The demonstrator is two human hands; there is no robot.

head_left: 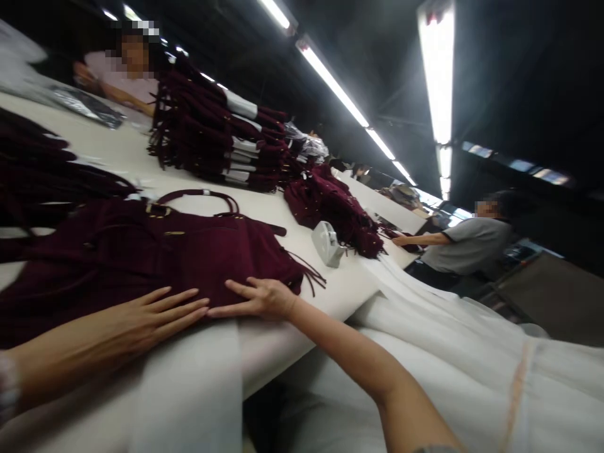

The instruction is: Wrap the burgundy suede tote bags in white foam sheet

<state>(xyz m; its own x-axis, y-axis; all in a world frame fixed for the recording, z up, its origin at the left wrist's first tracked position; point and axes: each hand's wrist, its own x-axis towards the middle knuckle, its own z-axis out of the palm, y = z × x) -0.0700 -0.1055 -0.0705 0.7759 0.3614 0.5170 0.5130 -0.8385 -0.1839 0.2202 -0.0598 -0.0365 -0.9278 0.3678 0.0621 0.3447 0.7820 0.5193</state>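
A maroon handbag point(202, 251) with a looped handle, a gold buckle and fringe lies flat on the pale table point(264, 214). My left hand point(146, 318) rests with fingers spread along the bag's near edge. To its right, my right hand point(262, 299) also touches that edge, fingers apart, its fingertips close to those of my left hand. Neither hand grips anything. A white strip of sheet material point(189, 384) hangs below the bag at the table's front edge.
Stacked maroon bags point(212, 132) with white bands stand behind, beside a loose maroon pile point(335, 207). A grey-white tape dispenser point(327, 244) sits right of the bag. White sheeting point(425, 340) fills the lower right. One person point(467, 242) works at right, another point(127, 85) at upper left.
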